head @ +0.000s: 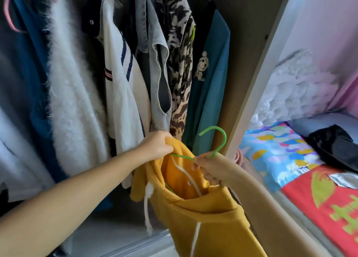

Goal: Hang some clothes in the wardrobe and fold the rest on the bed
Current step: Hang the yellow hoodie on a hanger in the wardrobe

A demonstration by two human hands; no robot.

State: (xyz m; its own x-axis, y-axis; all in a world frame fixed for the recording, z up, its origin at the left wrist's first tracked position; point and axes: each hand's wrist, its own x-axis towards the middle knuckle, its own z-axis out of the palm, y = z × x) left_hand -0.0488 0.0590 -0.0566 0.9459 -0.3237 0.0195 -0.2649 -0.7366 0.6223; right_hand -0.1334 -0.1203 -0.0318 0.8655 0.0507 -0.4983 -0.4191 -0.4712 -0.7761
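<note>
**Yellow hoodie going on a green hanger**

Left hand (pixel 155 145) gripping the yellow hoodie (pixel 203 208) by its neck edge. Right hand (pixel 210 168) pinching the green hanger (pixel 219 140) — hook up, one arm inside the neck. Right in front of the wardrobe (pixel 249 82) full of hanging clothes. Off to the right, a bed (pixel 290 160) — dark cloth (pixel 335 148) lying on top.

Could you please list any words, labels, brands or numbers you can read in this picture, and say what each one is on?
None can be read.
The red bedspread carries green shapes that may be lettering, too blurred to tell.
The teal shirt shows a small cartoon figure, with no words.
The yellow hoodie shows no label.
</note>
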